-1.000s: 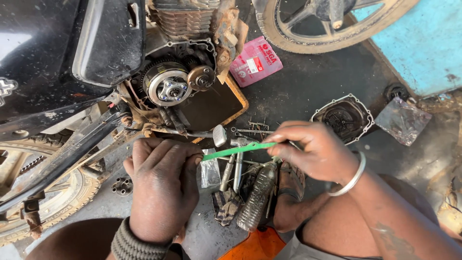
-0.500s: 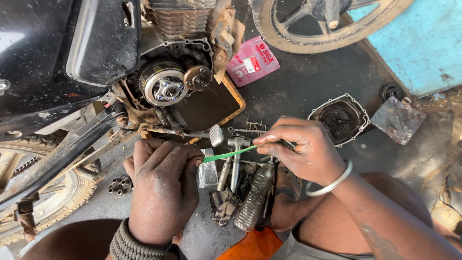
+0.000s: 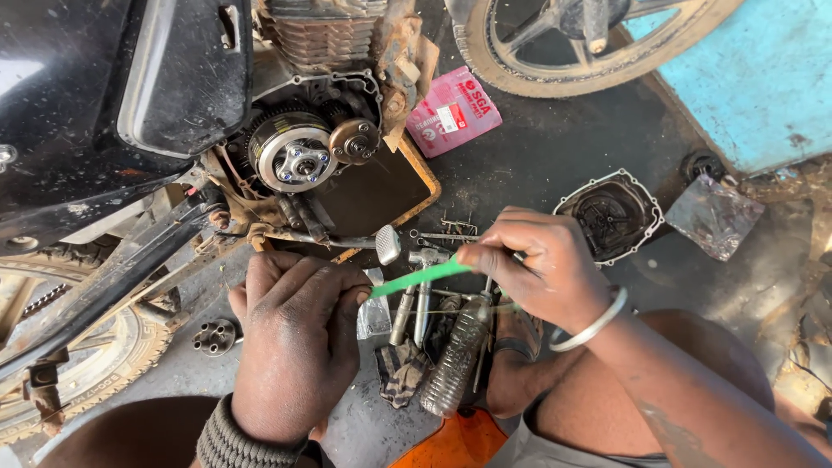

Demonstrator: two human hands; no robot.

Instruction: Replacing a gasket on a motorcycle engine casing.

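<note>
I see my right hand (image 3: 542,269) pinching a green stick (image 3: 420,277), its tip against my closed left hand (image 3: 295,338); tools (image 3: 416,303) on the floor (image 3: 537,165) beneath, engine (image 3: 303,156) above.

A flat pink packet (image 3: 453,111) with a white label, perhaps plastic, lies beside the engine (image 3: 322,95).

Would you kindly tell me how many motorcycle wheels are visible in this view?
2. One wheel lies at the top, right of the engine, cut off by the frame edge. The other wheel is at lower left, beside the left hand, partly hidden by the frame. Others may lie out of view.
</note>
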